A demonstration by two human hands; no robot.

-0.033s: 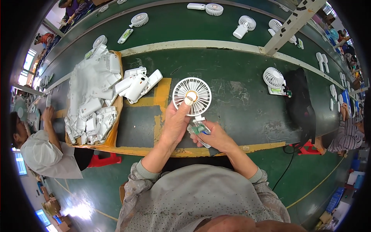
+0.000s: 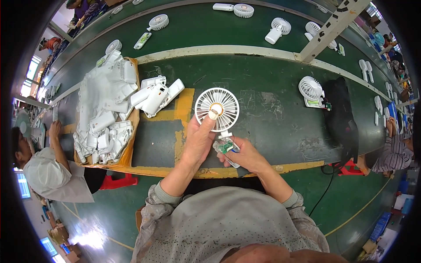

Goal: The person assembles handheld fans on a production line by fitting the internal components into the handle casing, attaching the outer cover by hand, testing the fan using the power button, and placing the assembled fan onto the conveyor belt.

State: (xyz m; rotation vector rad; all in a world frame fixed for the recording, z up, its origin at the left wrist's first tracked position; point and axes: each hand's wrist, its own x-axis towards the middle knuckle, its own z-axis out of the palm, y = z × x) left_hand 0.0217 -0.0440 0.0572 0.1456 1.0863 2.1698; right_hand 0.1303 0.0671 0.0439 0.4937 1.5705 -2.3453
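A white handheld fan [image 2: 224, 97] is held up in front of me over the bench's near edge. My left hand [image 2: 198, 139] grips its round head from below, the thumb lying over the grille close to the orange-ringed hub. Around the opened handle [image 2: 235, 164] my right hand [image 2: 250, 156] is closed. A green circuit board [image 2: 225, 146] and a bit of blue show in that handle; my fingers hide the rest. To the right, a second fan [image 2: 310, 89] rests on the bench with its handle open and a small board sticking out.
At left stands a box [image 2: 136, 103] lined with plastic, heaped with white handle shells; more shells [image 2: 154, 97] lie beside it. A black cloth [image 2: 340, 122] drapes at right. Beyond a pale rail [image 2: 219, 51], several fans lie on a green belt [image 2: 197, 33]. People sit at both sides.
The fan has shifted very slightly left in my hands, and the green circuit board in its handle shows a little more clearly.
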